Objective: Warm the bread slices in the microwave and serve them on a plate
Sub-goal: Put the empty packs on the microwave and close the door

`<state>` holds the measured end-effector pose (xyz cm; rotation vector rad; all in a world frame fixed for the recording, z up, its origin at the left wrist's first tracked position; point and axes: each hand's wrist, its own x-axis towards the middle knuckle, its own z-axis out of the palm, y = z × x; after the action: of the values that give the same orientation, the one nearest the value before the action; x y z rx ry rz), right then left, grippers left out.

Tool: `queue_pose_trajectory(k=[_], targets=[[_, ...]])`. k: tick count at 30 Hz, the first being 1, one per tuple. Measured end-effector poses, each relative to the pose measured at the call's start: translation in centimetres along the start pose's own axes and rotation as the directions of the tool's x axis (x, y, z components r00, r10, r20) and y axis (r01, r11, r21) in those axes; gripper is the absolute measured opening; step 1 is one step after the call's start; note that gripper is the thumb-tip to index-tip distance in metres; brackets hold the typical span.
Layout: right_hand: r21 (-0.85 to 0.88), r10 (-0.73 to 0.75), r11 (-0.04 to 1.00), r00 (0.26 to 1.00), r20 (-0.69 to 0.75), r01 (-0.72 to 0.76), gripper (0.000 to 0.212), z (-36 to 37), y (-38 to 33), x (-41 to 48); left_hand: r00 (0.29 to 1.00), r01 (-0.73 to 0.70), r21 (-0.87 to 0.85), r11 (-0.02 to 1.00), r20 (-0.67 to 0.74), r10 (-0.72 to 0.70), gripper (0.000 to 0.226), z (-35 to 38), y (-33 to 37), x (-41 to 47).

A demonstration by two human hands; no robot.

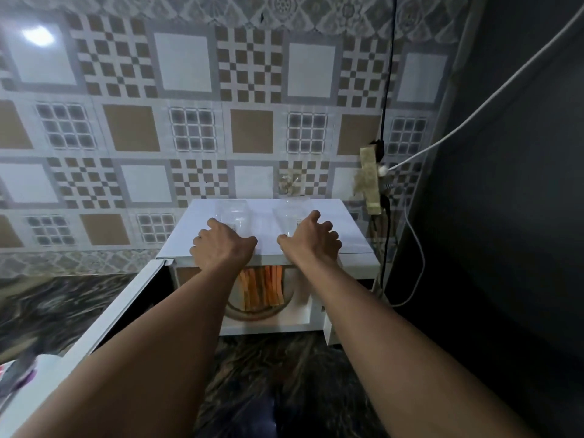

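A white microwave [268, 216] stands on the counter against the tiled wall, its door [120, 308] swung open to the left. Inside, several bread slices [260, 287] with orange-brown crusts stand on edge on the round turntable [249, 315]. My left hand [221, 245] and my right hand [311, 240] both lie on the front part of the microwave's top, fingers spread and bent, holding nothing. Each hand sits just in front of a clear plastic container. No plate is in view.
Two clear containers [234, 211] [292, 210] stand on the microwave's top. A taped power strip [371, 181] with black and white cables hangs on the wall at the right. A dark wall [505, 216] closes the right side. Dark marbled counter [284, 374] lies in front.
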<state>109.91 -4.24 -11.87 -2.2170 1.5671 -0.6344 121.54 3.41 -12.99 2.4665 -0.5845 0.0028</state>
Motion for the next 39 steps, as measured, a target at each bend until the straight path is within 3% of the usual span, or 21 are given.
queue_pose_trajectory(k=[15,20,24,32,39], targets=[[-0.065,-0.004,0.998,0.999,0.032,0.006,0.103,2.5,-0.4,3.3,0.999,-0.012,0.034,0.999,-0.043,0.013,0.084,2.2,0.9,2.9],[-0.085,-0.006,0.996,0.999,0.046,0.010,0.109,1.9,-0.5,2.8,0.999,-0.033,-0.001,0.999,-0.022,0.033,0.100,1.6,0.8,2.0],[-0.095,-0.044,0.994,0.998,0.044,0.048,0.102,1.0,-0.6,2.0,0.998,-0.050,-0.001,0.999,-0.027,0.050,0.108,0.4,0.1,1.1],[-0.164,-0.173,0.970,0.984,0.046,0.178,0.088,-1.4,-1.7,-2.8,0.960,-0.220,0.090,0.971,-0.156,0.231,0.086,-3.7,-3.5,-1.6],[-0.169,-0.166,0.970,0.985,0.052,0.172,0.081,-2.3,-3.5,-10.2,0.950,-0.273,0.153,0.950,-0.113,0.291,0.072,-8.3,-9.6,-4.9]])
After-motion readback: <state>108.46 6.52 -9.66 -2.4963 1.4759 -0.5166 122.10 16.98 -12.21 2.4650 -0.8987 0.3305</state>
